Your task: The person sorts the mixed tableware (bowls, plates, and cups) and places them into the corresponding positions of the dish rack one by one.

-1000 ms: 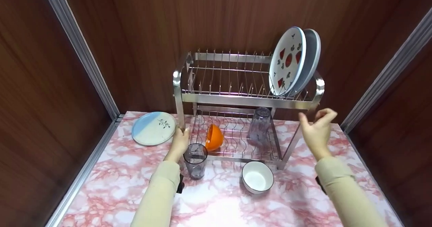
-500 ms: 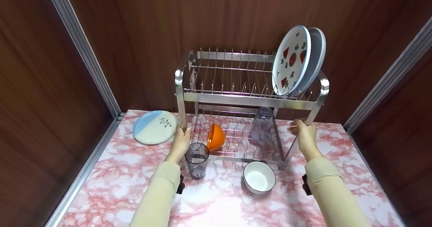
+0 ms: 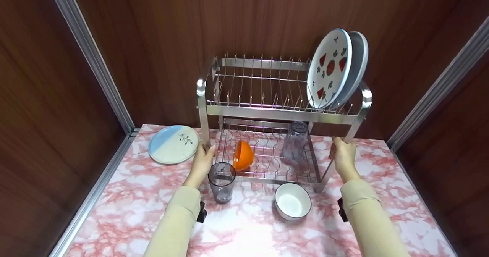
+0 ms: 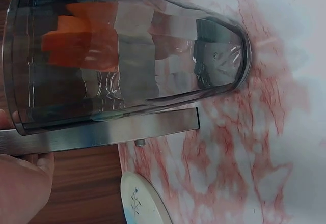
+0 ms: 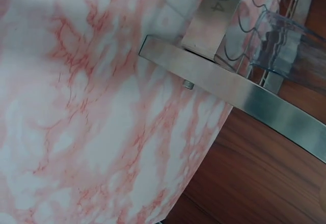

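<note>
A two-tier metal dish rack (image 3: 282, 114) stands on the table. My left hand (image 3: 201, 161) grips its front left leg (image 4: 102, 135), the fingers wrapped round the metal in the left wrist view. On the opposite side my right hand (image 3: 344, 157) holds the front right leg (image 5: 244, 94); the right wrist view shows that leg but not the hand. Two plates lean upright at the right of the top tier, a patterned one (image 3: 324, 82) before a grey one (image 3: 358, 64). An orange bowl (image 3: 245, 157) lies tipped on the lower tier, near an upside-down glass (image 3: 295, 142).
An upright tinted glass (image 3: 222, 184) stands just before the rack's left leg, beside my left wrist. A white bowl (image 3: 292, 201) sits in front of the rack. The blue-and-cream plate (image 3: 174, 145) lies flat at the left. Wooden walls (image 3: 164, 39) enclose the marbled table (image 3: 126, 211).
My right hand has come down and left from beside the rack's upper right corner and taken hold of the right leg. The left hand stays on its leg.
</note>
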The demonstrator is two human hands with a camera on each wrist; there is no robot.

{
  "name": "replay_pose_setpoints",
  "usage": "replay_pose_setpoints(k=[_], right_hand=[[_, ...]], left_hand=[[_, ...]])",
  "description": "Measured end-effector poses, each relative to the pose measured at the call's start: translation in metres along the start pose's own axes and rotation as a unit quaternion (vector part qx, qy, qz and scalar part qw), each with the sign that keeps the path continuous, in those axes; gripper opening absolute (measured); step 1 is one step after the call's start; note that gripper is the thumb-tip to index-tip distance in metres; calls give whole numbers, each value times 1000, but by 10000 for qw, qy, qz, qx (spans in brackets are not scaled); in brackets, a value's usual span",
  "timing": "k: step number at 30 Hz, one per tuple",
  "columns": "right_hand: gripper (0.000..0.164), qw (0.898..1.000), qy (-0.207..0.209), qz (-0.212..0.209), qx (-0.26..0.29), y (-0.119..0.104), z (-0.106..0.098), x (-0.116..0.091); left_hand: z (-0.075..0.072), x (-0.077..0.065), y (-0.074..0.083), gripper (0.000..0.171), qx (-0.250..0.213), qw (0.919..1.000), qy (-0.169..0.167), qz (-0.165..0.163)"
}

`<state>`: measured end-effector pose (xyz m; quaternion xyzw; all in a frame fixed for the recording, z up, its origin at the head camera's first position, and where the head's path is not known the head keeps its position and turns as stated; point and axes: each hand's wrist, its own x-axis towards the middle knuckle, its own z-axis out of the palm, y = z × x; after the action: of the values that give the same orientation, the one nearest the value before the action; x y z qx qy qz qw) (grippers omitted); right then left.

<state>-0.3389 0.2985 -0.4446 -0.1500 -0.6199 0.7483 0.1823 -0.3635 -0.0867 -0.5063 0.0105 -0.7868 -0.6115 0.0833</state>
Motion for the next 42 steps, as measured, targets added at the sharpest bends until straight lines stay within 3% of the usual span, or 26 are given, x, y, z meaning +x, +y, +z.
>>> replay_pose_setpoints(k=[5, 13, 20, 25, 28, 34, 38, 42], right_hand=[[42, 9997, -89, 38, 213, -4, 3, -6], [39, 9992, 181, 214, 270, -4, 5, -7], [38, 9986, 342, 198, 349, -2, 6, -6], [38, 9987, 390, 180, 262, -1, 5, -7], [38, 9987, 372, 199, 277, -2, 4, -8], [37, 9986, 341, 237, 312, -5, 6, -9], [38, 9987, 382, 181, 280, -5, 6, -8], [39, 9984, 390, 211, 342, -7, 6, -7]], left_hand=[[0, -1, -1, 19, -37, 10000, -16, -11], [1, -5, -3, 19, 25, 10000, 50, 78], [3, -7, -5, 27, -21, 9999, 65, 87], [0, -12, -11, 41, -310, 9994, -139, 37], [-3, -19, -20, 49, -490, 9982, -340, -9], [-10, -43, -39, 50, -1107, 9926, -386, -329], [-11, -56, -52, 53, -1796, 9830, -318, -191], [-11, -74, -71, 55, -1978, 9798, -220, -188]])
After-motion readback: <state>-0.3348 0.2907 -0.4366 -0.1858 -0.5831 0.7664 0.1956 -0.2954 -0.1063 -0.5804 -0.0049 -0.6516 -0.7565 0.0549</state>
